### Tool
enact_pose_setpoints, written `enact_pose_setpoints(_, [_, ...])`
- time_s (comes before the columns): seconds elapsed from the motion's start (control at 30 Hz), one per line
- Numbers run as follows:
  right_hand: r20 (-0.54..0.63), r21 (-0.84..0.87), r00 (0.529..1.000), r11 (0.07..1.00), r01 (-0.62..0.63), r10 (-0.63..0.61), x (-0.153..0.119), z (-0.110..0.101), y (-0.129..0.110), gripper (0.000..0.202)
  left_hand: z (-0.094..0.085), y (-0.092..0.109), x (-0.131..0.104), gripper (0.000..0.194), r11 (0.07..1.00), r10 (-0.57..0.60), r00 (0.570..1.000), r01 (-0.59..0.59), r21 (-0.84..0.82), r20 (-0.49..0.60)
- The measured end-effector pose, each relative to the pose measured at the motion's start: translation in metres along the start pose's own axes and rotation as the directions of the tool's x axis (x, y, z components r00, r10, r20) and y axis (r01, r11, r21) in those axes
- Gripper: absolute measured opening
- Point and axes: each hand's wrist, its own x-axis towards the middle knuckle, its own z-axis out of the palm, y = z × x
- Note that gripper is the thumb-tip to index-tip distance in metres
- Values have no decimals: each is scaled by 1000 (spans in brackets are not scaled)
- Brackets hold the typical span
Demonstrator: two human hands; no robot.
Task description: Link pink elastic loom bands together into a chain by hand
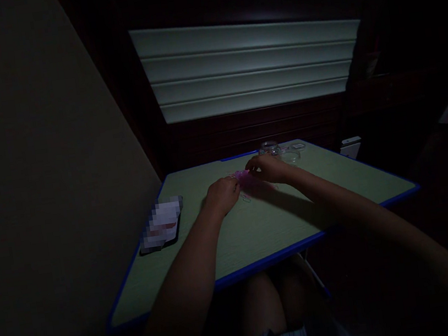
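In a dimly lit room, a flat dark-edged device (162, 224), its face pixelated, is laid beside the left edge of a pale green bench (258, 235) trimmed in blue. To its right, past the middle of the bench toward the far edge, the left hand (224, 194) is lowered with its fingers curled in against a small heap of pink material (246, 179); whether any of it is gripped there cannot be told. The heap is set between the two hands, with a few pale loops (245, 197) scattered on its near side. From the right, the pink material is pinched between the thumb and fingers of the right hand (268, 168), by which a shadow is cast across the bench. Just beyond that hand, near the far edge, a clear jar (269, 145) is partly hidden. Beside it, a round clear lid or dish (291, 156) is seen, and another small clear piece (298, 147) is placed by the far right corner. Off the bench, beyond its right edge, a white object (350, 148) is caught in the gloom.
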Motion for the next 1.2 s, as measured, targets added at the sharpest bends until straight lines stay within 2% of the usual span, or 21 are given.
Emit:
enact_pose_setpoints(0.13, [-125,15,989,997,-81,83,1,14,-3,30,0,1,1,29,1000,26,1000,-26,13,-16])
enact_pose_setpoints(0.23, [-126,35,989,996,-80,84,-8,19,5,29,-1,1,2,29,999,37,999,-37,34,-10])
enact_pose_setpoints(0.37, [-90,102,991,991,-91,100,-13,22,16,29,-2,2,1,29,998,44,999,-43,45,-19])
enact_pose_setpoints(0.5, [-107,130,993,991,-40,54,-13,24,13,31,-1,1,1,29,999,37,999,-37,38,5])
enact_pose_setpoints(0.67, [-36,111,999,994,-13,17,-14,24,4,26,0,2,0,30,999,16,1000,-17,34,18])
enact_pose_setpoints(0.9, [35,43,997,996,-77,75,-14,23,-3,27,-2,3,-1,30,1000,7,1000,-8,22,10])
enact_pose_setpoints(1.2, [55,29,997,998,-54,52,-11,26,-1,24,-1,2,-1,30,1000,14,1000,-14,26,13])
